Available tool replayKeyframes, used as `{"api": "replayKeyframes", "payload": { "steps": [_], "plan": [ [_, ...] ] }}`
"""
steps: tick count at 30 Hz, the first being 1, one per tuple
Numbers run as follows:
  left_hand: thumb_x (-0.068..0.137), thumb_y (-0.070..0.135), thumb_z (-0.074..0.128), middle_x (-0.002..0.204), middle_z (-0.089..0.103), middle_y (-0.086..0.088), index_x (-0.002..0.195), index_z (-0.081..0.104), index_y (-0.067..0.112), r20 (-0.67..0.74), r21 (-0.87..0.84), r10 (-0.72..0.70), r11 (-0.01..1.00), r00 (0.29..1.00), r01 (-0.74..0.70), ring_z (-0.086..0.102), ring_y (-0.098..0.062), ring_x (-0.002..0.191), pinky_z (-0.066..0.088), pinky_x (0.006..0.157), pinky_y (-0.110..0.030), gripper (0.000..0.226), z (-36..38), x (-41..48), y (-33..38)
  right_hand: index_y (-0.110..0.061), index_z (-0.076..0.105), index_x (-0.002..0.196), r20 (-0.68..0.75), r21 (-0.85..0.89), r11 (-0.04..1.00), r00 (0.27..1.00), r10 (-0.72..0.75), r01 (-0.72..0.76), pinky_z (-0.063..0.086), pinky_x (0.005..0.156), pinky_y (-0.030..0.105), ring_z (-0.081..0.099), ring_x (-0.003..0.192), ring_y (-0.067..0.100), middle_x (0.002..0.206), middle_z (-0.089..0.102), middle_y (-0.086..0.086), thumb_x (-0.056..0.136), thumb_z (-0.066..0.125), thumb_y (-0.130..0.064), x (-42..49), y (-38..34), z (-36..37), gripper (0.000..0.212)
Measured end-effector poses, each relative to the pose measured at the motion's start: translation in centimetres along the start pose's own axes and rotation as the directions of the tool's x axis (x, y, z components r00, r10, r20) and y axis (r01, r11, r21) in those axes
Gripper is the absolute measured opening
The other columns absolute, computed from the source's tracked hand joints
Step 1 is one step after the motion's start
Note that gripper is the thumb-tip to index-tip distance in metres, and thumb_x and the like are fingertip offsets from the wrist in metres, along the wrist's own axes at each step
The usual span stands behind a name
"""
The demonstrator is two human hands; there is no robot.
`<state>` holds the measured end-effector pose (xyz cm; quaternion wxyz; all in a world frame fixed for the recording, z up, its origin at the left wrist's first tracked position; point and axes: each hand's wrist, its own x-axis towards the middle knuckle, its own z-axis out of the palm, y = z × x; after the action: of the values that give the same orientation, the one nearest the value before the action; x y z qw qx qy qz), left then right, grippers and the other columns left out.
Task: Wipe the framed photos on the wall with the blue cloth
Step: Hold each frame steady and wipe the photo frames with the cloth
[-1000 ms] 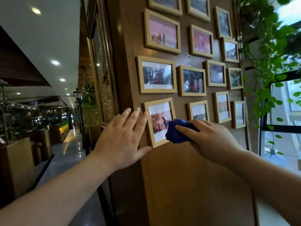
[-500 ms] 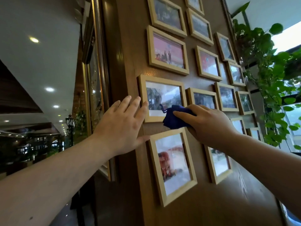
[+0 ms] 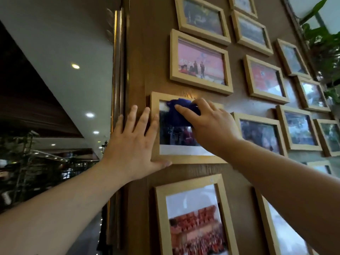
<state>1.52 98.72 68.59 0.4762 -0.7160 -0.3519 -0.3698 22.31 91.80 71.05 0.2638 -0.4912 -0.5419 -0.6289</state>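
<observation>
Head view, itemised as I see it from my station.

Wall — brown wood-grain panel, hung with many light wooden frames in rough rows.

Framed photo, middle of the left column — landscape format, dark picture with a white strip along its lower edge. It is the one I am working on.

Blue cloth — bunched against the glass in that frame's upper part, its top edge reaching the frame's top rail.

Right hand — laid over the cloth, fingers curled and spread across it, pressing it to the glass; the forearm crosses the frame's lower right corner.

Left hand — holding nothing, flat and fully spread on the wall at the frame's left side. The fingertips overlap the left rail and the thumb lies along the bottom rail.

Frame with the pink-toned picture — directly above the working frame.

Portrait frame with a red crowd picture — directly below it.

Green plant — leaves at the upper right edge, beside the outermost frames.

Ceiling spotlights — lit, at left.
</observation>
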Motion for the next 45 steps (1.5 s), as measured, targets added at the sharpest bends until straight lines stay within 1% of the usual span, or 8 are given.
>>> {"api": "replayKeyframes", "payload": {
  "steps": [3, 13, 22, 25, 31, 35, 39, 45],
  "plan": [
    [0.065, 0.095, 0.017, 0.163, 0.003, -0.015, 0.153, 0.002, 0.016, 0.007, -0.016, -0.046, 0.999, 0.999, 0.047, -0.009, -0.036, 0.147, 0.011, 0.116, -0.061, 0.118, 1.2, 0.2, 0.6, -0.028, 0.021, 0.145, -0.024, 0.045, 0.999, 1.000, -0.013, 0.015, 0.047, 0.080, 0.043, 0.043, 0.115, 0.032, 0.134, 0.039, 0.016, 0.080, 0.067, -0.032, 1.2, -0.3, 2.1, 0.080],
    [0.064, 0.096, 0.020, 0.163, -0.005, -0.013, 0.152, -0.004, 0.016, -0.010, -0.011, -0.064, 0.998, 0.998, 0.064, -0.017, -0.032, 0.147, 0.016, 0.116, -0.055, 0.121, 1.7, -0.1, 0.7, -0.026, 0.034, 0.141, -0.027, 0.142, 0.988, 0.998, -0.051, 0.054, 0.048, 0.056, 0.039, 0.053, 0.089, 0.028, 0.117, 0.049, 0.015, 0.088, 0.042, -0.046, -0.5, 0.1, 4.5, 0.057],
    [0.065, 0.096, 0.020, 0.163, -0.007, -0.012, 0.153, -0.002, 0.016, -0.032, -0.031, -0.064, 0.998, 0.997, 0.063, -0.021, -0.031, 0.146, 0.009, 0.114, -0.051, 0.121, 2.1, -0.2, 0.6, -0.021, 0.054, 0.129, 0.035, 0.052, 0.972, 0.973, 0.228, -0.230, 0.029, 0.050, 0.030, 0.056, 0.070, 0.034, 0.100, 0.055, 0.016, 0.082, 0.063, -0.032, -1.5, 4.1, 4.8, 0.050],
    [0.067, 0.095, 0.022, 0.163, 0.000, -0.013, 0.153, 0.003, 0.014, -0.049, -0.030, -0.064, 0.998, 0.997, 0.063, -0.015, -0.032, 0.147, 0.016, 0.114, -0.054, 0.120, 2.2, -0.1, 0.6, -0.021, 0.050, 0.132, -0.044, 0.114, 0.979, 0.984, 0.173, -0.167, 0.023, 0.049, 0.023, 0.054, 0.070, 0.026, 0.104, 0.056, 0.015, 0.081, 0.061, -0.035, -0.7, 1.2, 4.4, 0.054],
    [0.067, 0.095, 0.026, 0.162, 0.009, -0.014, 0.153, 0.010, 0.014, -0.077, -0.025, -0.055, 0.998, 0.996, 0.053, -0.005, -0.033, 0.148, 0.021, 0.112, -0.054, 0.119, 2.4, -0.1, 0.5, -0.021, 0.046, 0.134, -0.090, 0.181, 0.983, 0.995, 0.053, -0.036, 0.039, 0.050, 0.033, 0.054, 0.082, 0.027, 0.106, 0.051, 0.014, 0.082, 0.062, -0.035, 0.5, -3.0, 3.5, 0.056],
    [0.066, 0.095, 0.025, 0.163, 0.008, -0.014, 0.153, 0.009, 0.014, -0.078, -0.016, -0.062, 0.998, 0.995, 0.061, -0.006, -0.033, 0.148, 0.021, 0.111, -0.053, 0.120, 2.6, -0.1, 0.7, -0.021, 0.052, 0.128, -0.022, 0.047, 0.999, 1.000, -0.002, 0.003, 0.039, 0.047, 0.031, 0.053, 0.078, 0.027, 0.103, 0.052, 0.014, 0.075, 0.070, -0.027, -2.5, 0.9, 4.1, 0.056],
    [0.066, 0.096, 0.022, 0.162, 0.008, -0.015, 0.153, 0.009, 0.012, -0.067, -0.006, -0.068, 0.998, 0.995, 0.068, -0.006, -0.034, 0.148, 0.023, 0.110, -0.055, 0.121, 2.5, -0.1, 0.7, -0.028, 0.047, 0.132, 0.098, -0.112, 0.985, 0.985, 0.142, -0.130, 0.039, 0.053, 0.032, 0.052, 0.091, 0.026, 0.112, 0.048, 0.010, 0.085, 0.060, -0.031, -5.2, 5.1, 4.2, 0.050],
    [0.065, 0.096, 0.021, 0.162, 0.006, -0.016, 0.153, 0.008, 0.011, -0.057, 0.001, -0.075, 0.997, 0.996, 0.075, -0.007, -0.034, 0.148, 0.024, 0.111, -0.056, 0.123, 2.3, 0.0, 0.8, -0.025, 0.048, 0.131, 0.095, 0.089, 0.995, 0.995, 0.043, -0.051, 0.041, 0.051, 0.032, 0.053, 0.081, 0.025, 0.105, 0.051, 0.011, 0.085, 0.058, -0.031, -5.0, 2.3, 3.6, 0.047]
  ]
}}
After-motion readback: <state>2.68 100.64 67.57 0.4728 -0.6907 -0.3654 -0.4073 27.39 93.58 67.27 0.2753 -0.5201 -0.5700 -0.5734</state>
